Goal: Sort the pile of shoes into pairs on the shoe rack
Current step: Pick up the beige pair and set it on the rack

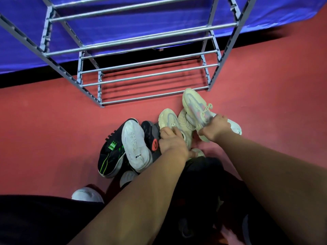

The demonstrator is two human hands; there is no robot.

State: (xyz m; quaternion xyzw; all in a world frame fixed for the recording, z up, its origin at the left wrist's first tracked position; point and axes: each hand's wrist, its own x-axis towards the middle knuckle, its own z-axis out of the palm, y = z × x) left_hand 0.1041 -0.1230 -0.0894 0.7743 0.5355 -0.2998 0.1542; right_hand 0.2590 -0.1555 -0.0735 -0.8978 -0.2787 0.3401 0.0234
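Head view: your right hand point(216, 127) holds one cream shoe point(194, 105), your left hand point(172, 142) grips its match point(168, 119), bound for the rack point(150, 96) ahead.

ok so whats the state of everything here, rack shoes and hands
shoe rack, upright, no shoes on its rails
far cream shoe, held, toe toward the rack
near cream shoe, held, in the pile
right hand, grips far cream shoe
left hand, grips near cream shoe
black and green shoe, on the floor
white shoe, lying on the black and green shoe
black shoe with red patch, wedged in the pile
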